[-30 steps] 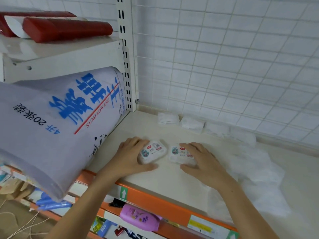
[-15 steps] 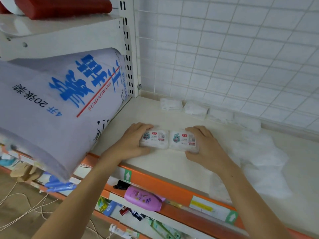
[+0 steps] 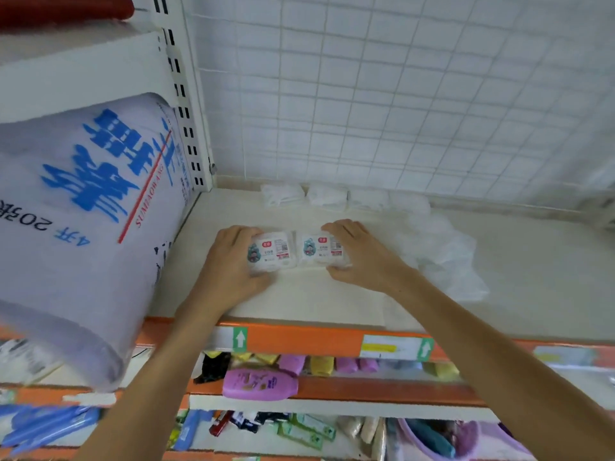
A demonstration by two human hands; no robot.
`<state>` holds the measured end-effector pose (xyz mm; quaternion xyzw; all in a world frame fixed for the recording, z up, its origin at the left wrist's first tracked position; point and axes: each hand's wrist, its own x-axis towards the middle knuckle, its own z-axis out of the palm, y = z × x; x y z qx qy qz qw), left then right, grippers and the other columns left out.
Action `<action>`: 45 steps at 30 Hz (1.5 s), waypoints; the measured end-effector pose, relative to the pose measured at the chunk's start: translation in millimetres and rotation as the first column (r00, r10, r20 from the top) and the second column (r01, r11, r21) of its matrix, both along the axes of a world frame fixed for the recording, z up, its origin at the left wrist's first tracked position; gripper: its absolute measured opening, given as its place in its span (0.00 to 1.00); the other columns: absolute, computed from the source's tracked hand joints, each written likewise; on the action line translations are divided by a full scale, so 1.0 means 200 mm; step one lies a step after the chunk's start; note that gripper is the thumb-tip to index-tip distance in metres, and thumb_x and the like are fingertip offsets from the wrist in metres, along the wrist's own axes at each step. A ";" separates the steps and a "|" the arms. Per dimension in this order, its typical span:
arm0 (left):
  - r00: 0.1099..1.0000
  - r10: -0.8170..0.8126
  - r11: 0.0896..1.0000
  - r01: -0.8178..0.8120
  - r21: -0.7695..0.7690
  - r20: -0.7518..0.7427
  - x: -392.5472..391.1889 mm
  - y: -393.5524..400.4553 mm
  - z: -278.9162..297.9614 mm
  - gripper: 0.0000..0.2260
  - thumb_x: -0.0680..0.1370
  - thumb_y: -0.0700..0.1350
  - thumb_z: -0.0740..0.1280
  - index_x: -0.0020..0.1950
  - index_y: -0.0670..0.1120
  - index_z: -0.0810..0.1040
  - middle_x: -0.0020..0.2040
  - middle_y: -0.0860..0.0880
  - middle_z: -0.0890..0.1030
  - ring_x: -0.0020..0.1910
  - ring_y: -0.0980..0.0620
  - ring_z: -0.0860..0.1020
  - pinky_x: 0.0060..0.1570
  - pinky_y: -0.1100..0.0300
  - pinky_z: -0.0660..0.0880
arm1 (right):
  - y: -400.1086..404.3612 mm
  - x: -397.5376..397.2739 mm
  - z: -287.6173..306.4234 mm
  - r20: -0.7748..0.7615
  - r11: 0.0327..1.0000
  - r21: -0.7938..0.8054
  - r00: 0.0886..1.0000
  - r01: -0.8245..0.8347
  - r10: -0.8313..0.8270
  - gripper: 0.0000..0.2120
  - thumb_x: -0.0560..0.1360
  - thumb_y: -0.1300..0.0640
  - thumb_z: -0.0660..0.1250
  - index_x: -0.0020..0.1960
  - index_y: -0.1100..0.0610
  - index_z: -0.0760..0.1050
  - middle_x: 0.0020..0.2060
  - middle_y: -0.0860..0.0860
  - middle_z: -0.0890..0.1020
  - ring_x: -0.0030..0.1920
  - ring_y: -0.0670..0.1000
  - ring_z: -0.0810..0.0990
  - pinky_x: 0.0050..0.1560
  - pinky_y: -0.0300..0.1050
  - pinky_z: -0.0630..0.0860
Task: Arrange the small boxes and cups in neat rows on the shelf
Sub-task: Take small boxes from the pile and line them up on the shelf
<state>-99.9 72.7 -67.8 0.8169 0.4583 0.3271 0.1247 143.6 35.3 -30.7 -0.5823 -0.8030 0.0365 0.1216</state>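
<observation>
We see the big soft white sack with blue characters and red "SUMIAOWANG" lettering left of the cream shelf. Since half a second ago, our view has tilted down; the boxes remain side by side. Our left hand cups the left box, our right hand grips the right box; both glossy, rounded, cartoon-labelled, mid-shelf.

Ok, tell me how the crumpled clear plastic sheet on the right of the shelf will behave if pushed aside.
The crumpled clear plastic sheet looks thin and wrinkled, so it is probably floppy and would bunch rather than slide whole. It seems very light. It lies beside the right hand, so it may snag.
</observation>
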 end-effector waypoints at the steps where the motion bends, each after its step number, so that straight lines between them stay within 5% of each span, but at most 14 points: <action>1: 1.000 0.002 1.000 -0.002 0.000 -0.012 0.00 0.00 0.00 0.32 0.62 0.43 0.77 0.63 0.43 0.71 0.58 0.45 0.72 0.59 0.48 0.66 0.56 0.62 0.61 | 0.00 0.00 0.02 0.034 1.000 -0.008 0.999 -0.005 0.005 0.32 0.69 0.54 0.70 0.69 0.58 0.63 0.62 0.54 0.69 0.61 0.54 0.68 0.61 0.49 0.68; 5: 0.999 -0.043 0.999 0.044 0.030 -0.018 0.02 -0.01 0.06 0.31 0.62 0.42 0.77 0.63 0.43 0.71 0.59 0.46 0.72 0.58 0.52 0.63 0.55 0.65 0.59 | -0.08 0.02 0.14 0.088 0.995 0.088 0.995 0.039 -0.047 0.31 0.70 0.52 0.69 0.70 0.56 0.63 0.64 0.53 0.69 0.63 0.53 0.67 0.63 0.46 0.64; 9: 0.982 -0.189 0.982 0.189 0.029 0.002 0.12 -0.08 0.16 0.31 0.66 0.41 0.75 0.66 0.44 0.68 0.61 0.47 0.69 0.60 0.54 0.61 0.57 0.68 0.58 | -0.33 0.17 0.22 -0.050 0.960 0.219 0.985 0.172 -0.165 0.30 0.68 0.52 0.72 0.67 0.56 0.67 0.60 0.53 0.72 0.59 0.54 0.71 0.59 0.48 0.68; 16: 0.862 -0.506 0.856 0.506 0.110 -0.029 0.66 -0.36 0.34 0.31 0.63 0.54 0.67 0.64 0.42 0.71 0.58 0.48 0.70 0.59 0.52 0.64 0.60 0.78 0.53 | -0.98 0.55 0.23 -0.196 0.832 0.325 0.893 0.449 -0.406 0.29 0.64 0.52 0.72 0.63 0.57 0.70 0.55 0.54 0.74 0.54 0.53 0.71 0.54 0.45 0.70; 19: 0.772 -0.636 0.770 0.634 0.069 -0.005 0.95 -0.54 0.34 0.32 0.64 0.57 0.64 0.64 0.43 0.71 0.58 0.52 0.68 0.59 0.55 0.63 0.59 0.80 0.52 | -1.31 0.70 0.21 -0.239 0.758 0.306 0.817 0.576 -0.524 0.30 0.63 0.53 0.73 0.63 0.58 0.71 0.56 0.54 0.74 0.55 0.50 0.68 0.53 0.41 0.68; 25: 0.637 -0.771 0.637 0.771 -0.001 0.018 1.42 -0.96 0.24 0.32 0.63 0.57 0.64 0.62 0.41 0.72 0.57 0.46 0.72 0.57 0.56 0.65 0.57 0.80 0.54 | -1.99 0.95 0.10 -0.349 0.579 0.179 0.602 0.795 -0.718 0.32 0.65 0.58 0.76 0.66 0.56 0.68 0.59 0.52 0.71 0.57 0.46 0.64 0.54 0.37 0.63; 34: 0.465 -0.885 0.461 0.879 -0.125 0.007 1.97 -1.59 0.05 0.33 0.62 0.58 0.65 0.65 0.48 0.69 0.58 0.55 0.68 0.60 0.59 0.64 0.61 0.62 0.64 | -2.79 1.12 -0.12 -0.373 0.363 0.021 0.344 0.932 -0.862 0.34 0.65 0.51 0.74 0.68 0.53 0.66 0.56 0.42 0.65 0.60 0.45 0.65 0.60 0.40 0.67; 36: 0.434 -0.901 0.432 0.892 -0.129 -0.017 2.08 -1.68 0.03 0.33 0.62 0.58 0.65 0.65 0.47 0.69 0.58 0.55 0.68 0.60 0.57 0.64 0.59 0.66 0.60 | -2.91 1.15 -0.15 -0.366 0.322 -0.019 0.293 0.947 -0.883 0.34 0.66 0.52 0.74 0.69 0.53 0.65 0.58 0.44 0.65 0.63 0.48 0.65 0.61 0.39 0.65; 41: 0.362 -0.931 0.366 0.924 -0.107 -0.055 2.35 -1.83 0.05 0.35 0.60 0.58 0.64 0.65 0.46 0.69 0.55 0.56 0.66 0.54 0.64 0.60 0.54 0.80 0.55 | -3.08 1.32 -0.20 -0.373 0.254 -0.036 0.223 0.966 -0.901 0.35 0.66 0.51 0.73 0.70 0.51 0.63 0.61 0.41 0.64 0.65 0.46 0.63 0.63 0.39 0.66; 45: 0.345 -0.938 0.346 0.926 -0.149 -0.033 2.57 -1.87 0.04 0.32 0.62 0.51 0.68 0.66 0.49 0.68 0.53 0.58 0.66 0.56 0.61 0.63 0.56 0.73 0.63 | -3.09 1.52 -0.25 -0.368 0.256 -0.069 0.214 0.964 -0.905 0.34 0.67 0.50 0.73 0.70 0.50 0.63 0.59 0.39 0.62 0.64 0.45 0.63 0.63 0.39 0.67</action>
